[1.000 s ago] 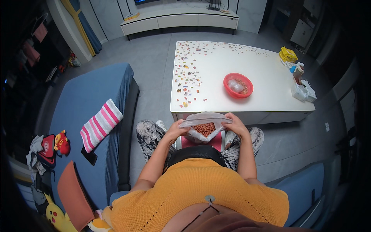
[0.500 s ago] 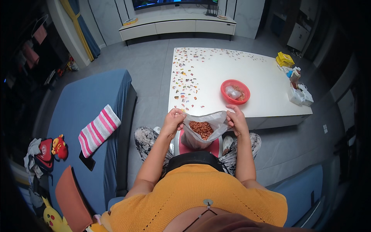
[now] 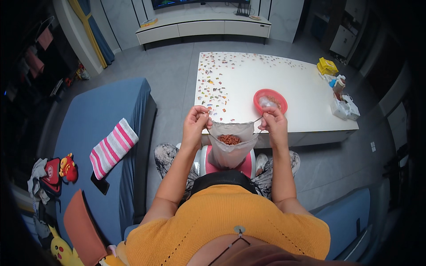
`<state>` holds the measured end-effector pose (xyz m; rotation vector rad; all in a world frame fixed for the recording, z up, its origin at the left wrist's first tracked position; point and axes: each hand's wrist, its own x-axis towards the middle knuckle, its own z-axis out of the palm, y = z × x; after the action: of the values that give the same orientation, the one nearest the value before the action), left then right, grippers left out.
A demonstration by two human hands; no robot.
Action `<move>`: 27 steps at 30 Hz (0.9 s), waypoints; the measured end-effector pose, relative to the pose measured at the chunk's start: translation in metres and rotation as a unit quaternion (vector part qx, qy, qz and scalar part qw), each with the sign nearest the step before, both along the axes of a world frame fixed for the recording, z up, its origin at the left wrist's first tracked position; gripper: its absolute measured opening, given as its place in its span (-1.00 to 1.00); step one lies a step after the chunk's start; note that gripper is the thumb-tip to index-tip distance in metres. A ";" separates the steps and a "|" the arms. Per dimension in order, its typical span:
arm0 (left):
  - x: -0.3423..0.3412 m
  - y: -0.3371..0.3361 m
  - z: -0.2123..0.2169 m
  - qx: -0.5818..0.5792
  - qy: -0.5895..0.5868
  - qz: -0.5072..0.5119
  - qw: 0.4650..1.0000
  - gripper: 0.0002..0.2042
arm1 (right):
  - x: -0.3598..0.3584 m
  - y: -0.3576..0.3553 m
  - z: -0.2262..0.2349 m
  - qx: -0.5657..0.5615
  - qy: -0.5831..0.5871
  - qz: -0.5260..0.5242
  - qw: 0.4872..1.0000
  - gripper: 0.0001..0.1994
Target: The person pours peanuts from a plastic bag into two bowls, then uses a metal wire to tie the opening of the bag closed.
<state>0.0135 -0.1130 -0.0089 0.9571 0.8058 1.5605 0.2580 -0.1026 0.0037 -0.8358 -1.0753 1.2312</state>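
A translucent grey-white bag hangs upright between my hands with its mouth spread. Reddish-brown nuts, apparently peanuts, show inside it. With pinched fingers my left hand grips the left end of its rim. On the other side my right hand pinches the right end, where a thin dark cord or edge runs from the bag to the fingers. Beneath the bag is a pink and white stool-like object between my knees. Past my right hand, a red bowl holds more nuts and a clear plastic bag.
The white table carries many small colourful pieces along its left and far edges. A yellow pack, bottle and white bag stand at its right end. A blue sofa with a striped towel lies left.
Both hands have risen and moved slightly away from me, drawing the bag's rim up. The bag now looks taller and narrower, and fewer of the nuts show.
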 end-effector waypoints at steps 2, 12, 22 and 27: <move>0.004 -0.005 0.020 0.012 0.011 -0.015 1.000 -0.95 | -0.006 -0.003 0.013 0.023 -0.008 0.005 1.000 -0.87; 0.019 0.002 0.069 0.082 0.059 -0.079 0.992 -0.91 | -0.017 -0.013 0.052 0.099 -0.027 -0.003 0.995 -0.80; 0.004 -0.005 0.042 0.085 0.143 -0.178 0.970 -0.71 | -0.005 -0.012 0.033 0.049 -0.098 0.067 0.992 -0.74; -0.007 -0.009 0.036 0.189 0.329 -0.097 0.920 -0.54 | 0.005 -0.001 0.023 0.095 -0.200 0.040 0.974 -0.74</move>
<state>0.0064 -0.1220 0.0273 1.8482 0.8350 1.2380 0.2631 -0.1040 0.0263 -0.9200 -1.5387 1.0272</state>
